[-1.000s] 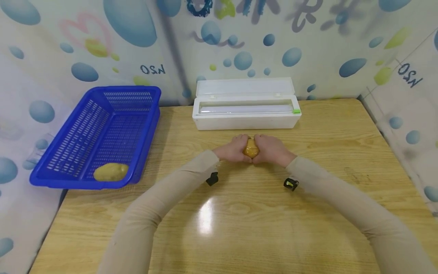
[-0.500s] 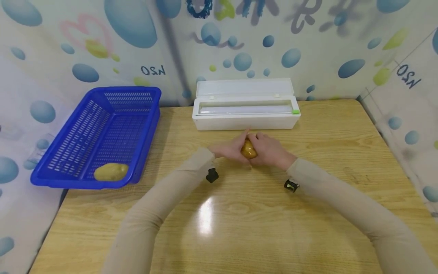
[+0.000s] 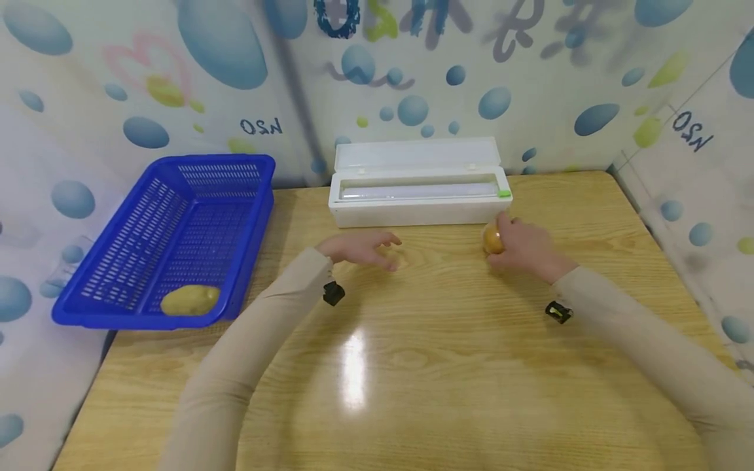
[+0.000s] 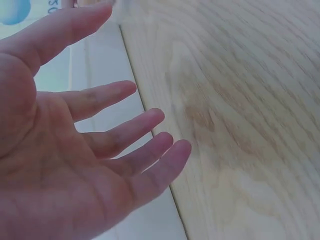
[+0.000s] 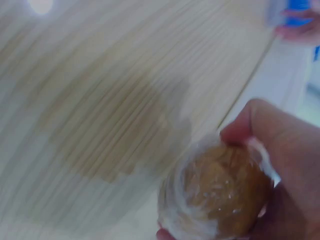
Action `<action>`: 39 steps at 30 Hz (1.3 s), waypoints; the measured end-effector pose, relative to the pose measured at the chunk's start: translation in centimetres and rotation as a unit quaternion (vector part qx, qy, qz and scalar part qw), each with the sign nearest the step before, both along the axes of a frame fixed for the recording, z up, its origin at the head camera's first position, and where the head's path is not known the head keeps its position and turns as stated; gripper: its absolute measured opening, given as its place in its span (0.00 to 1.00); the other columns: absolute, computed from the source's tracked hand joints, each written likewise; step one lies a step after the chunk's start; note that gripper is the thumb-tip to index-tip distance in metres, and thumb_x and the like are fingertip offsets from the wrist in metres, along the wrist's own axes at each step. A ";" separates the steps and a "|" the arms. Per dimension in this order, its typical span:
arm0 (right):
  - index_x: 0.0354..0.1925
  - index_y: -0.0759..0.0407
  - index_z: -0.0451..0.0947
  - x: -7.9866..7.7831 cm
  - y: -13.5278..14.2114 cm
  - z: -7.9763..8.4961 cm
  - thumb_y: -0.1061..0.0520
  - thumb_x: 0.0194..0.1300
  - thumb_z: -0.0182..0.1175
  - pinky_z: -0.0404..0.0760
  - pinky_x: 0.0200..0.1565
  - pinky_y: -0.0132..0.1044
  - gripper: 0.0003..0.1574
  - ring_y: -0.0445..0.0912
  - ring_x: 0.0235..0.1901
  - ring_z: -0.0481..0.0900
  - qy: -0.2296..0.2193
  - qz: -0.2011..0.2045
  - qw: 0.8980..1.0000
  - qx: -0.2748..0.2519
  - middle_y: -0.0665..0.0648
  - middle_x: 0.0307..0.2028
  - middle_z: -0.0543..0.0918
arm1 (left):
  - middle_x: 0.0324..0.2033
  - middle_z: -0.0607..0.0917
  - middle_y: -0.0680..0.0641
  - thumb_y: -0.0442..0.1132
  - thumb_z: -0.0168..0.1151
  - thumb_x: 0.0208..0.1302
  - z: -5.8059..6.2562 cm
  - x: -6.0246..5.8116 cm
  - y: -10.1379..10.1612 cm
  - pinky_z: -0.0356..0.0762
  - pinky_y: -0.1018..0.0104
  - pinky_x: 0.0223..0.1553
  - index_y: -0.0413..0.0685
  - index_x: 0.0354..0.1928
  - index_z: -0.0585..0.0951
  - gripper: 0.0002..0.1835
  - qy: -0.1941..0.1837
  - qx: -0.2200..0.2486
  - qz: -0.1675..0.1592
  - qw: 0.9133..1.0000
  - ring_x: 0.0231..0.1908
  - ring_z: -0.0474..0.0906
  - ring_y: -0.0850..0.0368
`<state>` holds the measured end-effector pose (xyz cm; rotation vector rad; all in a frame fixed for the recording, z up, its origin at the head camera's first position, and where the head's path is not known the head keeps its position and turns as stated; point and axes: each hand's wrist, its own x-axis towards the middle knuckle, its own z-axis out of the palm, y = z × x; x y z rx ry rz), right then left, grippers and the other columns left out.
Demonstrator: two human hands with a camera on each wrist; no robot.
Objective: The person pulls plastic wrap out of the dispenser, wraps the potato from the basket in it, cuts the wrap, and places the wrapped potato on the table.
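My right hand (image 3: 528, 247) grips a round, brownish potato wrapped in cling film (image 5: 220, 192), near the front right corner of the white box. Thumb and fingers curl round its sides, and the film shows creases and shine in the right wrist view. To the left, my left hand (image 3: 360, 248) hovers over the wooden table with its fingers spread, holding nothing. The left wrist view shows the bare palm and extended fingers (image 4: 127, 137). Behind both hands stands the white cling film dispenser (image 3: 421, 212), lid raised, a film roll (image 3: 418, 191) lying inside.
At the left stands a blue plastic basket (image 3: 250, 242) with slotted walls, a yellow potato (image 3: 190, 300) lying in its near end. A patterned wall (image 3: 412, 78) rises behind the wooden table (image 3: 424, 392). A green tab (image 3: 503, 193) marks the dispenser's right end.
Both hands held the wrapped potato together earlier. The left hand has let go and drawn left; the right hand has carried the potato to the right.
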<state>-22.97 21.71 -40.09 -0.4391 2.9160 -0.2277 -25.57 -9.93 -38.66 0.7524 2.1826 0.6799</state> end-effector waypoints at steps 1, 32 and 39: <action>0.47 0.68 0.55 -0.2 0.9 0.0 0.45 0.47 0.60 0.67 0.18 0.42 0.39 0.53 0.21 0.69 0.005 -0.016 1.000 0.013 0.63 0.27 0.69 | 0.61 0.60 0.40 0.45 0.58 0.58 0.0 0.1 -0.3 0.59 0.54 0.56 0.42 0.64 0.58 0.35 0.001 -0.008 0.001 1.000 0.60 0.56 0.46; 0.63 0.73 0.41 -4.8 9.5 -1.1 0.24 0.56 0.35 0.67 0.28 0.58 0.60 0.72 0.30 0.67 0.036 -0.208 0.976 0.061 0.83 0.33 0.64 | 0.59 0.64 0.40 0.49 0.51 0.63 1.6 0.6 -2.9 0.59 0.55 0.55 0.41 0.62 0.62 0.29 0.079 -0.064 -0.008 0.995 0.58 0.59 0.46; 0.46 0.75 0.60 -5.4 7.6 0.6 0.40 0.64 0.42 0.61 0.38 0.65 0.36 0.72 0.41 0.61 0.074 -0.132 0.987 0.045 0.79 0.40 0.63 | 0.47 0.73 0.36 0.36 0.57 0.58 2.8 0.6 -5.2 0.63 0.54 0.51 0.33 0.49 0.73 0.18 0.252 -0.012 0.028 0.967 0.49 0.66 0.43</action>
